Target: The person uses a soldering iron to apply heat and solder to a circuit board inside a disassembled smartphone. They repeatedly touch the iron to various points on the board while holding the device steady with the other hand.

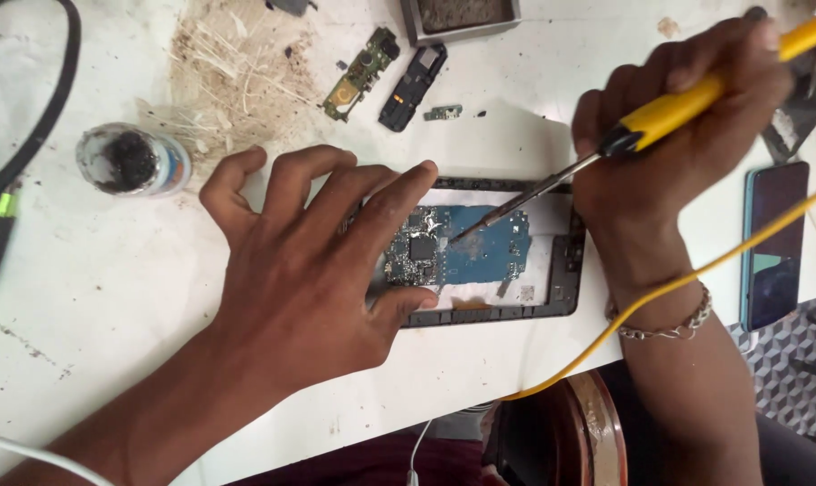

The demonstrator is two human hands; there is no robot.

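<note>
Head view. Opened phone frame (pixel 552 301) flat on white counter (pixel 111 297), blue circuit board (pixel 480 252) inside.

Left hand (pixel 309 270) spread, fingertips pinning frame's left end.

Right hand (pixel 687 135) wrapped shut round yellow soldering iron (pixel 669 112), tip on board.

Board probably thin, light, brittle: better held by frame edges. Small jar (pixel 133 162) well left of frame.

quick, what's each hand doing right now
left hand: open, fingers spread, pressing on the opened phone
right hand: closed around the yellow soldering iron
</note>
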